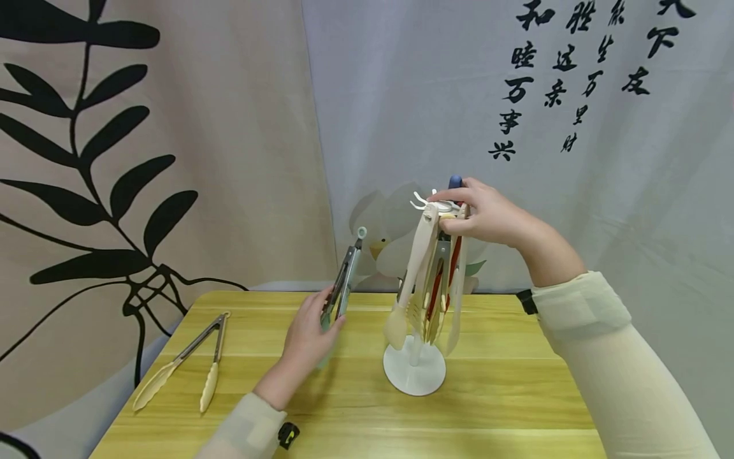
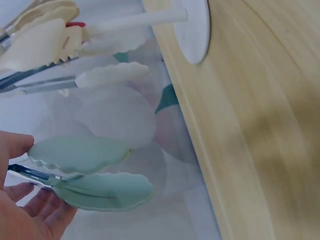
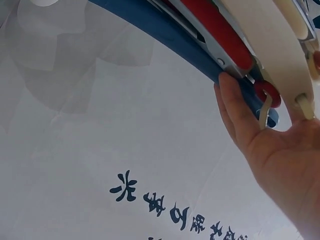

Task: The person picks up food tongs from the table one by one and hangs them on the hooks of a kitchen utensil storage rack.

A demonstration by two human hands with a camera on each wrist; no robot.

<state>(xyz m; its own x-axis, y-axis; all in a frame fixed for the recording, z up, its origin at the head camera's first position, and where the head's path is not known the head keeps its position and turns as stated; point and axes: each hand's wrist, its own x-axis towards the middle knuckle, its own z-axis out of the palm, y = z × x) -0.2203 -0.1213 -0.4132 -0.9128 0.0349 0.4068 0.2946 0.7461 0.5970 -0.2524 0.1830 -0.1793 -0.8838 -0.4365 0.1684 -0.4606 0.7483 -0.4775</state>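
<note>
My left hand point(image 1: 309, 335) grips a pair of tongs point(image 1: 347, 274) with steel arms and pale green scalloped tips, held upright above the table. Those green tips point(image 2: 107, 192) show spread slightly apart in the left wrist view. At the top of a white utensil stand point(image 1: 414, 376), my right hand point(image 1: 493, 213) holds the hook ring between thumb and fingers. Hanging there are a cream spoon point(image 1: 397, 326), red-handled tongs and a blue-handled utensil point(image 3: 165, 40). In the right wrist view, fingers reach behind the red-handled tongs point(image 3: 220, 35); the fingertips are partly hidden.
Cream-tipped tongs point(image 1: 209, 341) lie spread on the left of the wooden table point(image 1: 504, 395). Behind the table's back edge hangs a curtain point(image 1: 401, 95) printed with black leaves and writing.
</note>
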